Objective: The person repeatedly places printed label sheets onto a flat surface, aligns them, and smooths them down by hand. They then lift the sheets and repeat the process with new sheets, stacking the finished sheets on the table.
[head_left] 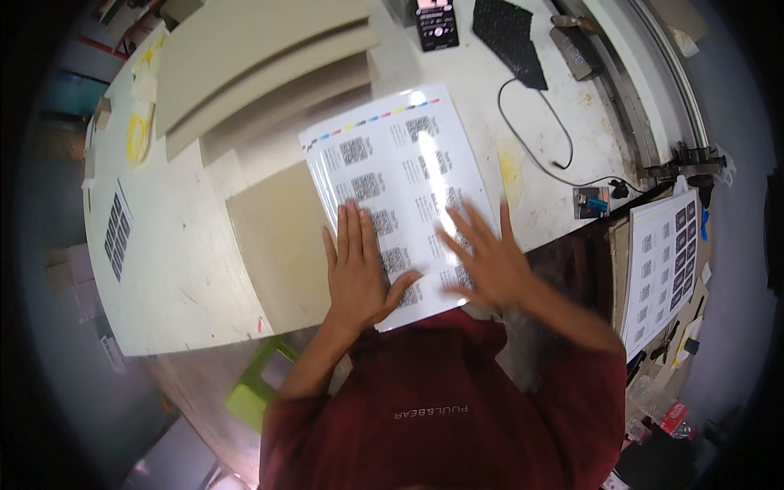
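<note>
A stack of glossy white printed sheets lies on the table, tilted slightly, with two columns of square black codes and a row of colour patches along its far edge. My left hand rests on the stack's left side, fingers stretched out and pointing away from me, thumb spread. Over the right side of the sheets is my right hand, its fingers spread and a little blurred. Whether it touches the paper I cannot tell. Beneath and left of the sheets lies a tan board.
Large tan boards are stacked at the far left. A phone, a black textured piece and a dark cable lie beyond the sheets. More printed sheets sit on the right, below a metal rail. A green stool stands below the table's near edge.
</note>
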A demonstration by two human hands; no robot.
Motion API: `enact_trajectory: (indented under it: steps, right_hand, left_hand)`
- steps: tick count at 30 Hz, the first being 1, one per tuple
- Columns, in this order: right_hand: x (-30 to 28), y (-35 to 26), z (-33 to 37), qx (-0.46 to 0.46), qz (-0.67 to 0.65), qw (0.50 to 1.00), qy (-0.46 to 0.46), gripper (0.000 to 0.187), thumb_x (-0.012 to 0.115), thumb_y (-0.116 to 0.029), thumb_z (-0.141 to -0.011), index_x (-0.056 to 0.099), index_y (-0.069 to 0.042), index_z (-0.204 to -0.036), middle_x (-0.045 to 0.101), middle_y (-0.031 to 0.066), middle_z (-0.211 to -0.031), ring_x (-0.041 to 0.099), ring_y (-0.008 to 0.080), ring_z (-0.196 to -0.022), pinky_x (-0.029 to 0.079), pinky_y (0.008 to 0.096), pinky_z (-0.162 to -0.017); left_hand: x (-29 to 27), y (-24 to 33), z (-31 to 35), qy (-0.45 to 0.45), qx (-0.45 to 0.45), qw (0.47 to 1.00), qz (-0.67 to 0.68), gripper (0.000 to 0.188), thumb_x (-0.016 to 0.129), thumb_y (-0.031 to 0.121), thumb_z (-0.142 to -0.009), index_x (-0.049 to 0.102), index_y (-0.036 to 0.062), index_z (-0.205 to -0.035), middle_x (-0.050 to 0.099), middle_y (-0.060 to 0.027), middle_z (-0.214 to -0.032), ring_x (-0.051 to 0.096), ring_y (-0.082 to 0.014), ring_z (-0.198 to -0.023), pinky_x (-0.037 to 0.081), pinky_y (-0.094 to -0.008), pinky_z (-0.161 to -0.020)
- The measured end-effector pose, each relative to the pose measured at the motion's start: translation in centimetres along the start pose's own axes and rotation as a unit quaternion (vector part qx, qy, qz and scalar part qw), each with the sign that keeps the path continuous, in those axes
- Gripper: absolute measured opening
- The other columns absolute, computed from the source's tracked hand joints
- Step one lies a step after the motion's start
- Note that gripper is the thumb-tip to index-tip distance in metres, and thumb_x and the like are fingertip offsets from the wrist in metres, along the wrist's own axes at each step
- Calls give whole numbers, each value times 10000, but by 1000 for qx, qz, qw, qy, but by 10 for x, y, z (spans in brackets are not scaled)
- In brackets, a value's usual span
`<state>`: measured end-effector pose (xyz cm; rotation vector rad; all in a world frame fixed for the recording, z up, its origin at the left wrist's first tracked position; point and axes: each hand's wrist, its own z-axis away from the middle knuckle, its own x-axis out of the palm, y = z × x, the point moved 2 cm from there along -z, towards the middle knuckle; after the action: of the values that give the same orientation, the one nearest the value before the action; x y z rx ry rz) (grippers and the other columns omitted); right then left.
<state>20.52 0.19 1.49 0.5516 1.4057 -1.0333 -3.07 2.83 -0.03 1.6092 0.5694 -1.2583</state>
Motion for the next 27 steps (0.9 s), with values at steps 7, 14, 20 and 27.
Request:
enact_trajectory:
  steps: [7, 14, 20, 27]
  right_hand:
    - [-25, 90, 190, 352, 53, 895, 269, 635, 617, -340, -961, 435, 30, -1445, 425, 255, -1483, 361, 444, -1400, 206, 490, -1206]
    - [-3, 223, 490, 829, 57, 551, 74, 1021, 495, -787, -846, 604, 161, -1211, 650, 333, -1142, 614, 440, -1101, 471, 484, -956]
    - [4, 206, 505, 836, -19, 501, 226, 1032, 548, -839, -768, 667, 121, -1128, 669, 330, -1097, 624, 465, -1087, 496, 488, -916]
    - [-41, 176, 461, 729, 247, 487, 413, 401, 646, -328, -944, 592, 42, -1088, 688, 248, -952, 670, 429, -894, 504, 492, -735]
  left_hand:
    - [-6, -38, 16, 36, -29, 983, 180, 905, 571, 425, -964, 119, -125, -1523, 90, -330, -1608, 85, -461, -1507, 52, -620, -1183]
    - [-2, -104, 35, 47, -135, 980, -136, 691, 566, 378, -981, 351, -56, -1474, 361, -271, -1526, 247, -470, -1455, 135, -590, -1191]
    - [-45, -88, 7, 207, -67, 973, -75, 406, 696, 160, -906, 550, -32, -1232, 609, -199, -1205, 502, -404, -1260, 280, -568, -1138]
    - [-71, 51, -105, 237, 216, 947, 4, 418, 698, 48, -818, 579, -11, -1215, 623, -195, -1198, 533, -397, -1254, 298, -565, -1142]
